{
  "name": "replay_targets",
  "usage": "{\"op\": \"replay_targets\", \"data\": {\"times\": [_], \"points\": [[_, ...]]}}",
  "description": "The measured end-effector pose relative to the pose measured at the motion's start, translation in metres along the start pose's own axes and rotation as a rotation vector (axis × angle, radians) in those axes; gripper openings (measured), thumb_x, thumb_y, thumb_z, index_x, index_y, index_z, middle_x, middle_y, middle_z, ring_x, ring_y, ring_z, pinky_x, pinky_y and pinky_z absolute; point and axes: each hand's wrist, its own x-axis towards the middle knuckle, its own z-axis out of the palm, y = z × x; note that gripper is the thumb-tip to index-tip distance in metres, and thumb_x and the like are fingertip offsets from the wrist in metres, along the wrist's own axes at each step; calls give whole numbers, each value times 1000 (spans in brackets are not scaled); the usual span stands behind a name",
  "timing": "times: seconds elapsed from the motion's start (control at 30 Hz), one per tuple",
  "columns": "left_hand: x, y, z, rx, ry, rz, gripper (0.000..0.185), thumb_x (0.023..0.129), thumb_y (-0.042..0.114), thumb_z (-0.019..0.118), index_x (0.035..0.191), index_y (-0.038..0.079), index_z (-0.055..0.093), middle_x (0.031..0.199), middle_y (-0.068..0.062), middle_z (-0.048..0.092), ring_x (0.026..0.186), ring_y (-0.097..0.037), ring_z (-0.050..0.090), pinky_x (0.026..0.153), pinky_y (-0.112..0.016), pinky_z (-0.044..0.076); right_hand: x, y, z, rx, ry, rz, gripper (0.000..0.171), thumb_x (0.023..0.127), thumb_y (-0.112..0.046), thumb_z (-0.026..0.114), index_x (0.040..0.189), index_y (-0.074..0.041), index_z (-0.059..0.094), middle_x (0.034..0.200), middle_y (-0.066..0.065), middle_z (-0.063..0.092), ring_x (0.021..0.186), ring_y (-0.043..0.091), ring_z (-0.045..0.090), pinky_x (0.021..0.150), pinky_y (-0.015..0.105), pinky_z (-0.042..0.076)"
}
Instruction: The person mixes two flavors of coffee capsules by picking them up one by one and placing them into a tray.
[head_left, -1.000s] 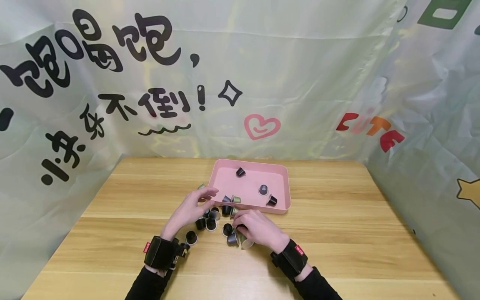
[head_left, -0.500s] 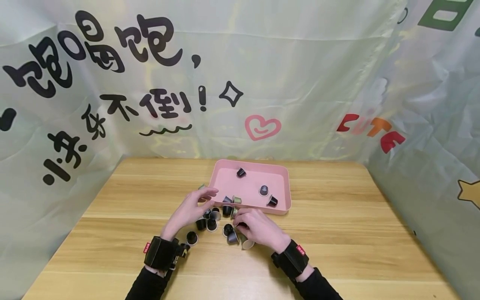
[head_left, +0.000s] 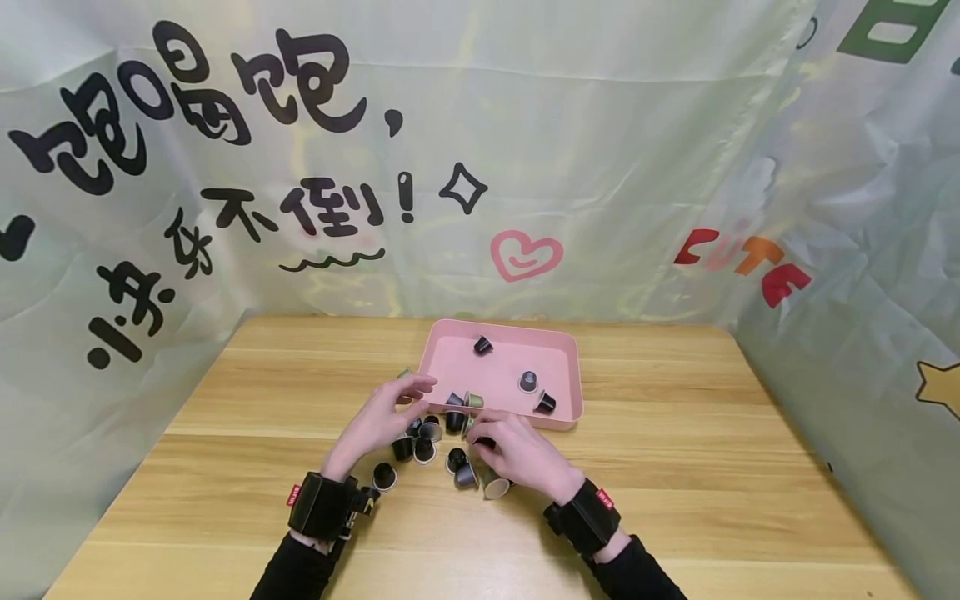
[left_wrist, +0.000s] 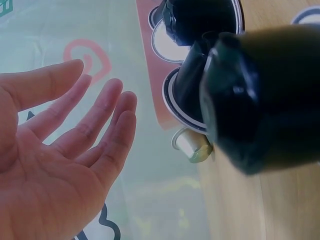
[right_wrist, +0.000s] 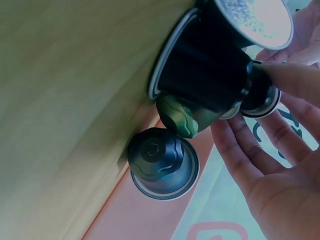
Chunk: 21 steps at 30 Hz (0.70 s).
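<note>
A pink tray (head_left: 564, 377) holds several small coffee capsules, among them a black capsule (head_left: 482, 344). More capsules lie in a cluster (head_left: 422, 450) on the wooden table in front of it. My left hand (head_left: 390, 412) hovers over the cluster's left side, palm open and fingers straight (left_wrist: 95, 125), holding nothing. My right hand (head_left: 497, 443) is at the cluster's right side and pinches a dark capsule (right_wrist: 257, 92) between thumb and fingertips. Beside it stand a large black capsule (right_wrist: 205, 70), a green capsule (right_wrist: 182, 115) and another dark capsule (right_wrist: 160, 162).
The wooden table (head_left: 675, 467) is walled by a printed cloth backdrop (head_left: 525, 167) at the back and on both sides. A blurred black capsule (left_wrist: 260, 100) and a pale capsule (left_wrist: 192, 145) lie close to the left wrist camera. Both wrists wear black straps.
My right hand has shifted slightly toward the tray with the dark capsule in its fingertips. The left hand has stayed where it was.
</note>
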Motion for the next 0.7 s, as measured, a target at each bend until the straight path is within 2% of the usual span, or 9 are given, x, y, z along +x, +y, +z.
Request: {"op": "replay_targets", "data": {"times": [0.13,0.37,0.57,0.7], "points": [[0,0,0,-3,-2,-7,37,97,5,60,134,0,59,135,-24,63,120,-40,62,104,-56,50,0,1,-2,5,38,4,9,91,-7,70,98,-10,75,101,0,72,93,13,68,86,31,59],[1,1,0,-7,4,6,37,97,5,60,133,-3,59,130,-26,65,118,-42,63,104,-56,50,0,2,-6,46,92,-2,12,93,-9,66,102,-7,73,100,1,71,86,10,66,77,23,57],[1,1,0,-4,5,11,38,97,5,60,133,-4,58,130,-26,65,117,-41,63,103,-56,50,-1,6,-11,50,204,-1,12,92,-8,66,102,-6,72,98,2,71,82,11,64,74,23,54],[1,0,0,-2,5,10,38,96,4,61,133,-4,58,130,-26,65,118,-41,63,104,-56,50,-2,10,-14,53,275,38,9,92,-8,67,100,-6,72,98,2,70,80,13,64,70,23,53]]}}
